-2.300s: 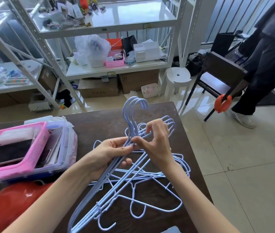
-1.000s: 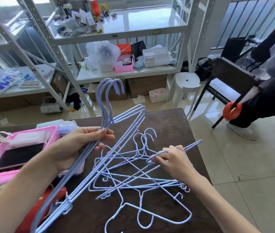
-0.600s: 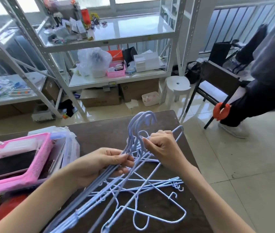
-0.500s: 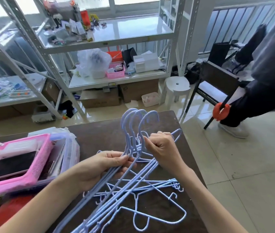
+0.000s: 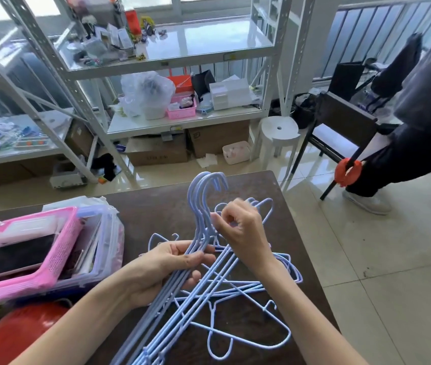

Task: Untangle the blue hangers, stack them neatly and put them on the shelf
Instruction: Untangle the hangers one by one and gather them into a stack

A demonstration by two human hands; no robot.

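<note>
My left hand (image 5: 167, 270) grips a bundle of several blue wire hangers (image 5: 201, 204) just below their hooks, which point up and away from me. My right hand (image 5: 243, 233) pinches the necks of the same bundle from the right, fingers curled around the wires. Under both hands a loose tangle of blue hangers (image 5: 238, 330) lies flat on the dark brown table (image 5: 156, 206). Behind the table stands a white metal shelf unit (image 5: 182, 122), its upper shelf (image 5: 209, 46) bare on the right side.
A pink basket (image 5: 58, 262) rests in a clear bin at the table's left, with a red round object (image 5: 22, 335) in front of it. A white stool (image 5: 279, 130) and a dark chair (image 5: 340, 122) stand on the floor to the right. A person in dark clothes (image 5: 414, 133) stands at far right.
My right hand drew a hanger out of the tangle and brought it against the bundle in my left hand. The hooks now sit closer together.
</note>
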